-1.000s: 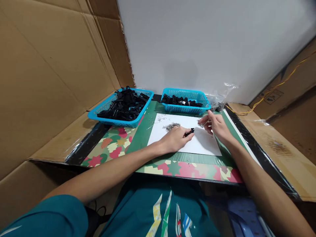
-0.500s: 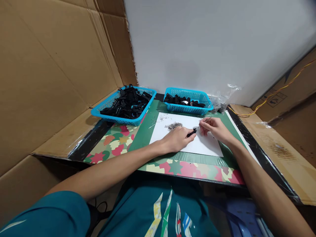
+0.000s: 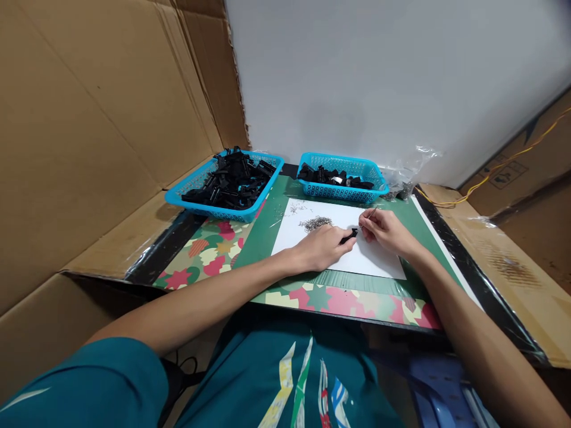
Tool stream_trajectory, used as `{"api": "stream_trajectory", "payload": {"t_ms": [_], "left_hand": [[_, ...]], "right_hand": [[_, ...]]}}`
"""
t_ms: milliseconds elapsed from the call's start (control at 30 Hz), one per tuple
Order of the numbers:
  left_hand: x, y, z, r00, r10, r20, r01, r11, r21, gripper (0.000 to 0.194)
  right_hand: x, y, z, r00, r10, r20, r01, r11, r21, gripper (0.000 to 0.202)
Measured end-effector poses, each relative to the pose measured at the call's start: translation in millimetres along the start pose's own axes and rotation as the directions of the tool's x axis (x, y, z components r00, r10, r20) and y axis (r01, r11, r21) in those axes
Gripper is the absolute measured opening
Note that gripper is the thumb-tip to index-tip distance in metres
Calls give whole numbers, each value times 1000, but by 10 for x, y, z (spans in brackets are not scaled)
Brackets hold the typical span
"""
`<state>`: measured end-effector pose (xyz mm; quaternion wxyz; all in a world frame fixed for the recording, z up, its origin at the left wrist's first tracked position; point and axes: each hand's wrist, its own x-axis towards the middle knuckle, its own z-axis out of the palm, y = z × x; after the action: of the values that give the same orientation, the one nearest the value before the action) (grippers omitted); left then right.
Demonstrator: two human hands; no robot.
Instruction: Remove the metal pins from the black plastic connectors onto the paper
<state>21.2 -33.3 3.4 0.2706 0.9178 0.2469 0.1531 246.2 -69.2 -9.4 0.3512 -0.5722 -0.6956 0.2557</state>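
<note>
My left hand (image 3: pixel 322 246) rests over the white sheet (image 3: pixel 289 238), thumb and fingers closed on a small black plastic part (image 3: pixel 348 238). The forked end of that part points right, out past the fingertips. Close beside it, my right hand (image 3: pixel 387 230) is pinched around a thin rod-like tool (image 3: pixel 373 210), whose upper end sticks out above the fingers. Its tip is too small to make out, and I cannot tell whether it touches the black part. A heap of tiny metal pieces (image 3: pixel 317 223), seemingly springs, lies just behind my left hand.
Several loose tiny metal pieces (image 3: pixel 297 207) are scattered on the sheet's far left. A blue basket (image 3: pixel 214 212) heaped with black parts stands back left; a smaller blue basket (image 3: pixel 343 191) holds more. A clear plastic bag (image 3: pixel 408 178) lies right of it. Cardboard (image 3: pixel 111 119) walls the left.
My right hand's fingers have drawn together near the forked end of the black part. My left hand keeps its hold. The whole view has shifted slightly.
</note>
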Motion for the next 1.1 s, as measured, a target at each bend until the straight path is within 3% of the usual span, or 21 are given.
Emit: {"api": "stream_trajectory", "payload": {"t_ms": [533, 633, 733, 867, 967, 1100], "left_hand": [[58, -84, 18, 999, -38, -9, 37, 990, -134, 45], [48, -78, -3, 998, -58, 12, 59, 983, -173, 52], [51, -90, -48, 998, -55, 21, 59, 959, -276, 56], [94, -166, -183, 984, -150, -99, 80, 858, -508, 41], [129, -281, -302, 947, -260, -189, 79, 759, -646, 50], [141, -434, -386, 897, -316, -309, 11, 715, -699, 33]], "right_hand": [[59, -95, 21, 999, -33, 25, 36, 993, -113, 43], [73, -62, 39, 1000, -16, 18, 17, 1000, -3, 40], [78, -4, 51, 997, 53, -56, -39, 974, 225, 45], [52, 17, 70, 981, 86, -176, -20, 938, 346, 58], [25, -46, 134, 994, 18, -111, 10, 969, 245, 58], [17, -145, 287, 995, -99, -22, 98, 994, -48, 47]]}}
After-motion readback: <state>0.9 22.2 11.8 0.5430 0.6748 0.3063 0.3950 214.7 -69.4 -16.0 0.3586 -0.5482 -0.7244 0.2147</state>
